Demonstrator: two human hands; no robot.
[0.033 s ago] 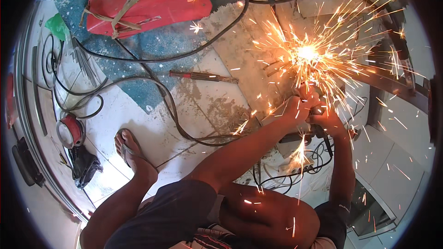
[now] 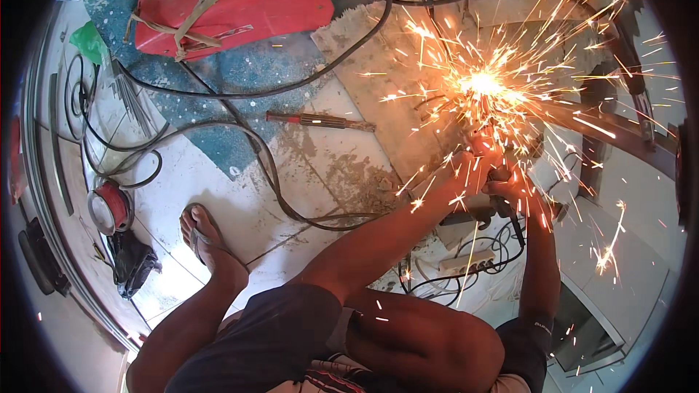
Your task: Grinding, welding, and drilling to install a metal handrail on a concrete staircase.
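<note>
Grinder point(image 2: 486, 207), a handheld power tool as far as the glare allows, sits in both hands just below the spark burst point(image 2: 486, 86), right of centre in the head view. Left hand point(image 2: 466, 169) is wrapped shut around the tool's front; right hand point(image 2: 513, 191) is closed on its rear grip, where a dark cord point(image 2: 518, 231) drops away. Sparks fan out from the contact point against a dark metal frame point(image 2: 619, 138) that runs along the right side.

Step in hand, by my reading: cutting or grinding on the frame, mid-pass, tool engaged. Next move calls for steady two-handed pressure and a bare foot kept clear of the spray; the sandalled foot point(image 2: 207, 236) is well apart from the sparks, on the tiled floor point(image 2: 218, 175).

Around: red welding machine point(image 2: 233, 4) at top left, black cables point(image 2: 291, 87) looping across the floor, a red-handled tool point(image 2: 320, 121) lying between machine and sparks, a white power strip point(image 2: 460, 262) near the knees, a red cable reel point(image 2: 111, 207) at left.

Hard to make out: the disc and the exact contact point are lost in glare, fingers partly washed out; the frame is cut off by the fisheye rim.
</note>
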